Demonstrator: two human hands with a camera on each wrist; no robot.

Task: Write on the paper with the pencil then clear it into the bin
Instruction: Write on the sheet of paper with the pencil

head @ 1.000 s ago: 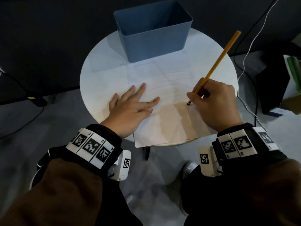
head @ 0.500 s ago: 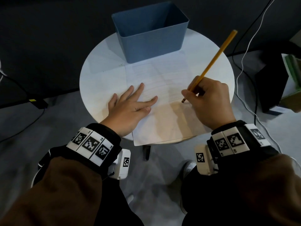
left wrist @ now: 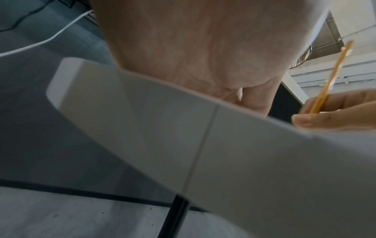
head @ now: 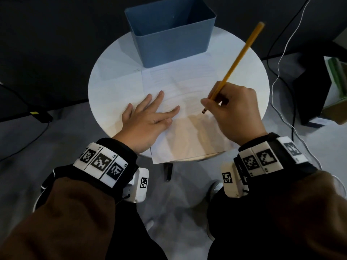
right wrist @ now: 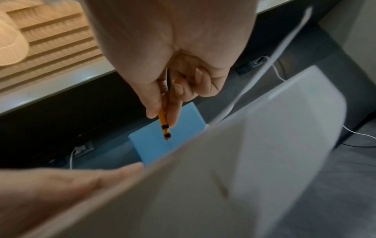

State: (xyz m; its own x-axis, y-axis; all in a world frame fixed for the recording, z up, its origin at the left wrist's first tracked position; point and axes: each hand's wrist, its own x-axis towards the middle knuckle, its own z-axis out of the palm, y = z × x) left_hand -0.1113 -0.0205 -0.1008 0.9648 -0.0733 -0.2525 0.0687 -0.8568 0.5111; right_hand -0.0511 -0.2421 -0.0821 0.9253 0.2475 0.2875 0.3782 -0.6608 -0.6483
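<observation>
A white lined paper [head: 189, 87] lies on the round white table [head: 112, 87], its near edge hanging over the front rim. My left hand [head: 150, 117] rests flat on the paper's left side, fingers straight. My right hand [head: 231, 109] pinches a yellow pencil [head: 236, 62], whose dark tip sits at the paper just right of the left fingertips. In the right wrist view the pencil [right wrist: 163, 124] sticks out from the pinching fingers [right wrist: 154, 103], in front of the blue bin [right wrist: 162, 145]. The empty blue bin [head: 172, 34] stands at the table's far edge, behind the paper.
A white cable [head: 281, 72] and black cables trail over the grey floor right of the table. A dark box [head: 311, 91] stands at the right. Another black cable [head: 22, 109] lies at the left. A black table leg [head: 168, 171] shows beneath the front rim.
My right hand has slid left across the paper with the pencil, its tip now closer to the left fingers. The left hand has stayed flat on the paper.
</observation>
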